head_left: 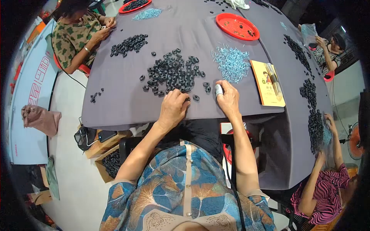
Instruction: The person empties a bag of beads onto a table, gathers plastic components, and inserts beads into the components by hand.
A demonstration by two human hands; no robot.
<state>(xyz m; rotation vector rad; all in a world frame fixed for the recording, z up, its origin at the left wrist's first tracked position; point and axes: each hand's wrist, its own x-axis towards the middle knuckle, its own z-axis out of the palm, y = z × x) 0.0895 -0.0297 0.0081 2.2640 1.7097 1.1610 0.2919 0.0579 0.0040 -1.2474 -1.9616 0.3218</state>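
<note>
Fingers of left hand (172,107) close around a black piece (187,99); right hand (229,101) curled, grip unclear.

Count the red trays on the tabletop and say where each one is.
2. One tray is at the far left, holding black pieces; the other tray is nearer, right of centre, beyond the pale blue pieces. More may lie out of view.

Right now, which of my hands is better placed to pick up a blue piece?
Probably your right hand: it's just this side of the blue pile, while your left hand is over at the black pieces.
</note>
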